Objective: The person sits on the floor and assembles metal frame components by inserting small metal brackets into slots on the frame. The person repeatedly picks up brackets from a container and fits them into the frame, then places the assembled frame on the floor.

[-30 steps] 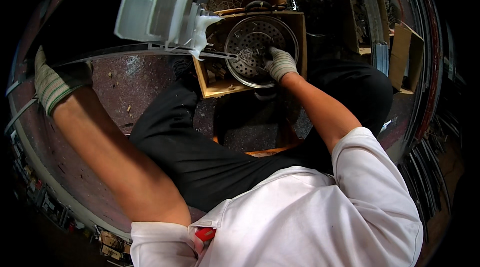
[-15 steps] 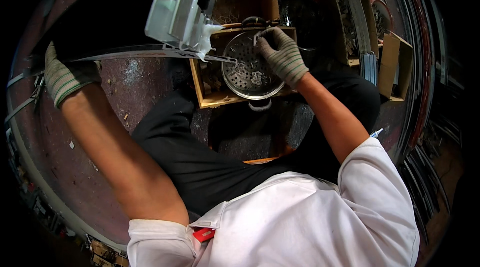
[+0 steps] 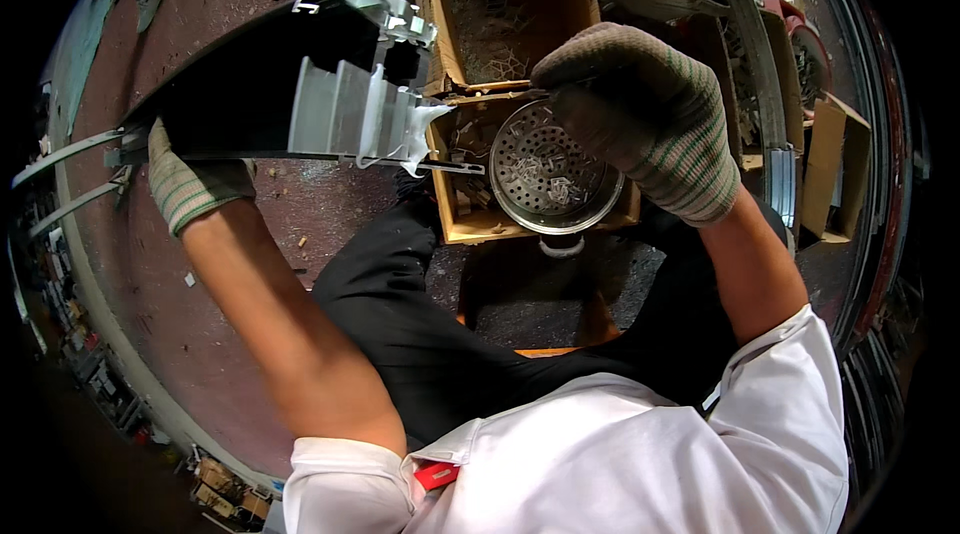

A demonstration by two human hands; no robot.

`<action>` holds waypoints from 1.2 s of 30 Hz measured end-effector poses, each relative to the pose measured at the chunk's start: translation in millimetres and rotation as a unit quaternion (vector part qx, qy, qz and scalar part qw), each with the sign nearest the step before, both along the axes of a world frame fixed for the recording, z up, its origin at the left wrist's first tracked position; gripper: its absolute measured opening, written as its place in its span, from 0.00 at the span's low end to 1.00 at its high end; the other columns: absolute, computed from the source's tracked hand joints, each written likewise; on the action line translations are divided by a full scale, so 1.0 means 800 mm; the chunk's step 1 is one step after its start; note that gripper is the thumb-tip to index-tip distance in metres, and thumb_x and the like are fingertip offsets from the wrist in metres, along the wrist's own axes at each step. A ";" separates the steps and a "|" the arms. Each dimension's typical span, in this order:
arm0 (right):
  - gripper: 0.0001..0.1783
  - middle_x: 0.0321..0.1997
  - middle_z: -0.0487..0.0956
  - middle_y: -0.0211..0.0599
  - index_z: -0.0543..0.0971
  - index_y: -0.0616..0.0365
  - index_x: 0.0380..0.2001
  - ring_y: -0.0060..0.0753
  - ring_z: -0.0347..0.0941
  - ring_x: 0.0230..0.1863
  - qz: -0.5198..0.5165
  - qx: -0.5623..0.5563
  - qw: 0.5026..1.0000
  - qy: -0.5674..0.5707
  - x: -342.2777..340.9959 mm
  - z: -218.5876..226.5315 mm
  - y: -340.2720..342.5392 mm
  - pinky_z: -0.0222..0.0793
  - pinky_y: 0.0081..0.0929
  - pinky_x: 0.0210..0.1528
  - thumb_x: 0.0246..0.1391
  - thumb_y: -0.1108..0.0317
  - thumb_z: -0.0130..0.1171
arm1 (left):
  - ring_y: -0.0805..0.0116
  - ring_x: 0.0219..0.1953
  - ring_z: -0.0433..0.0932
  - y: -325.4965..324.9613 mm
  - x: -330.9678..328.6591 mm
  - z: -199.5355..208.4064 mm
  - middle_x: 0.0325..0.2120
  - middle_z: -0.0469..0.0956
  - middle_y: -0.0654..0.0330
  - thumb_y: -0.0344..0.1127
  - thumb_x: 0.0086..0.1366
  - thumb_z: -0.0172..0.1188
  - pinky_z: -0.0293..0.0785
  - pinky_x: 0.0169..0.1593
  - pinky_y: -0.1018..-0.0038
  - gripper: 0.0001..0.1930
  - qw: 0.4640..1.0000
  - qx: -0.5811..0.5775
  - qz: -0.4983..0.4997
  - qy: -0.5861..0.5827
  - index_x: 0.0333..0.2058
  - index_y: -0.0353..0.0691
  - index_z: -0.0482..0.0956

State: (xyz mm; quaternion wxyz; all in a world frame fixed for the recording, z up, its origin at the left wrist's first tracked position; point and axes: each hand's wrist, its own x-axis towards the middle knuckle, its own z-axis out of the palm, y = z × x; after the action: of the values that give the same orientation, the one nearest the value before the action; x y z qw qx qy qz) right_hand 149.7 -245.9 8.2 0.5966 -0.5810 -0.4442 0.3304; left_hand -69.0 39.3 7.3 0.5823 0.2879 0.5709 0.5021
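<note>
In striped knit work gloves, my left hand (image 3: pixel 200 184) grips the far left end of a long metal profile (image 3: pixel 335 114), its fingers partly hidden behind the dark face. The near end of the profile shows pale silvery channels with a white blob (image 3: pixel 425 134) on them. My right hand (image 3: pixel 655 119) is raised, close to the camera, right of that end. Its thumb and fingers are pressed together; anything between them is hidden. Beyond and below it sits a round perforated metal pan (image 3: pixel 512 202) holding several small pale clip-like pieces (image 3: pixel 565 182).
The pan rests in a shallow wooden box (image 3: pixel 468 230) between my knees. Behind it stands a second wooden box (image 3: pixel 435 9) with wiry scraps inside. An open cardboard box (image 3: pixel 838 169) and long metal bars (image 3: pixel 882 134) lie on the right.
My right hand has risen from over the pan toward the camera and to the right; the small pale piece in its fingers no longer shows. The left hand stays on the profile. The view has shifted.
</note>
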 end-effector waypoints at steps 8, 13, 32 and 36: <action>0.11 0.39 0.82 0.28 0.84 0.57 0.42 0.17 0.77 0.41 0.000 -0.009 0.999 -0.052 0.007 0.010 0.002 0.75 0.19 0.45 0.54 0.76 0.69 | 0.50 0.54 0.78 -0.021 0.034 0.010 0.52 0.79 0.50 0.45 0.72 0.51 0.73 0.59 0.46 0.19 0.996 0.038 -0.006 0.075 0.55 0.40 0.75; 0.12 0.39 0.82 0.29 0.83 0.57 0.39 0.18 0.78 0.40 -0.030 -0.027 0.998 -0.041 0.007 0.019 -0.005 0.75 0.19 0.44 0.51 0.77 0.71 | 0.49 0.55 0.77 -0.031 0.048 0.013 0.53 0.79 0.49 0.45 0.71 0.52 0.73 0.60 0.46 0.20 0.997 0.034 -0.001 0.073 0.56 0.40 0.75; 0.07 0.33 0.82 0.30 0.84 0.58 0.36 0.19 0.78 0.34 0.031 -0.016 0.998 -0.051 0.005 0.021 -0.007 0.75 0.20 0.38 0.53 0.74 0.70 | 0.48 0.57 0.76 -0.019 0.038 0.001 0.56 0.77 0.49 0.48 0.70 0.53 0.72 0.60 0.44 0.23 0.999 0.012 -0.032 0.036 0.58 0.42 0.73; 0.07 0.33 0.82 0.30 0.83 0.58 0.36 0.20 0.78 0.34 0.034 -0.007 0.998 -0.044 0.001 0.023 -0.007 0.75 0.20 0.38 0.53 0.73 0.70 | 0.47 0.57 0.76 -0.021 0.037 0.003 0.56 0.76 0.49 0.48 0.70 0.53 0.73 0.59 0.43 0.23 0.998 0.008 -0.044 0.042 0.58 0.43 0.73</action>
State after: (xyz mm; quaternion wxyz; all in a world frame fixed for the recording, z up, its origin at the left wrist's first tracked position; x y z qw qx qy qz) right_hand 150.6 -251.5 26.3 0.5607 -0.5834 -0.4878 0.3274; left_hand -39.2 22.7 10.0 0.5771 0.3379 0.5774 0.4685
